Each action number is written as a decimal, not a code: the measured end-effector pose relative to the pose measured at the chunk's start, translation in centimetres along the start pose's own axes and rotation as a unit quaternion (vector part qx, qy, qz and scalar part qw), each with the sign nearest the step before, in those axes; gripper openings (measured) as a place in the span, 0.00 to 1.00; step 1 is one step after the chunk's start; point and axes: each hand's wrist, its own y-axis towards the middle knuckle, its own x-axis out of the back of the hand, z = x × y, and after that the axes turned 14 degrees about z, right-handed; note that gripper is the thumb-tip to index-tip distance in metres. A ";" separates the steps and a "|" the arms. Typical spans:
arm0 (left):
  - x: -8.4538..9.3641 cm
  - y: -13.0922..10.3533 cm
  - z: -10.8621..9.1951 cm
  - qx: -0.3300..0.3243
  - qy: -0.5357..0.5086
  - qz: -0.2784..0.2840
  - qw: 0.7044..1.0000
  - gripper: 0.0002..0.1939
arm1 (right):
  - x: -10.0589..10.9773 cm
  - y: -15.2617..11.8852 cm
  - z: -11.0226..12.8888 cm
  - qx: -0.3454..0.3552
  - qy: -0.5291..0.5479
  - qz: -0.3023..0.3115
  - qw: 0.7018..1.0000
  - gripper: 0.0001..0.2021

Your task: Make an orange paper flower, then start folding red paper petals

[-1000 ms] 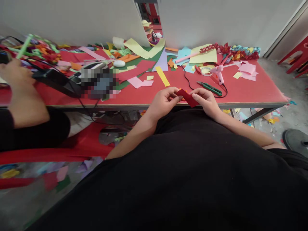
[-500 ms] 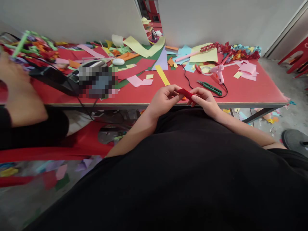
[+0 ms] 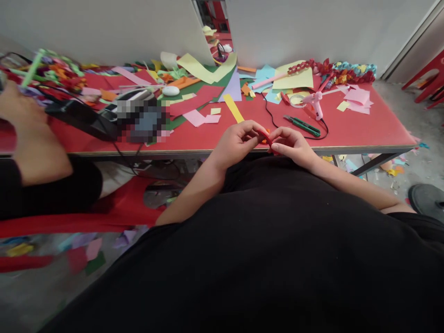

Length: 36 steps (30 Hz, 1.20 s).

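Note:
Between my two hands, at the table's front edge, is a small red paper piece (image 3: 267,138), bent into a curve. My left hand (image 3: 244,138) pinches its left end between thumb and fingers. The right end is pinched by my right hand (image 3: 292,144). Small orange scraps show just behind the paper. A yellow strip (image 3: 233,108) lies beyond my left hand. Beyond my right hand are a green cutter (image 3: 301,126) and a pink glue gun (image 3: 315,104) with a black cord.
Coloured paper and a white mouse (image 3: 170,90) cover the back of the red table (image 3: 378,132). Black devices (image 3: 81,119) lie at the left, beside another person's arm (image 3: 38,134). A roll of tape (image 3: 297,100) sits by the glue gun. Red paper flowers (image 3: 324,69) lie at the back right.
The red paper has gone from a nearly flat folded strip to a bent, curved shape. My hands have moved slightly closer together around it.

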 end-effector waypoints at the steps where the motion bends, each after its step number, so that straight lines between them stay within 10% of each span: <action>1: -0.1 0.0 0.0 -0.003 -0.010 0.000 1.000 0.21 | 0.0 0.0 0.0 0.000 0.000 0.000 1.000 0.26; 9: -2.0 -0.4 0.6 0.003 -0.117 -0.003 0.993 0.34 | -0.2 0.2 -0.7 0.030 0.012 -0.041 0.999 0.29; 22: -1.9 -0.3 0.2 0.011 -0.122 -0.042 0.992 0.19 | -0.1 -0.3 -0.6 0.034 0.056 -0.068 0.996 0.20; 36: -2.2 -0.4 0.5 0.023 -0.135 -0.016 0.990 0.22 | 0.3 0.0 -1.8 0.002 0.038 -0.106 0.994 0.23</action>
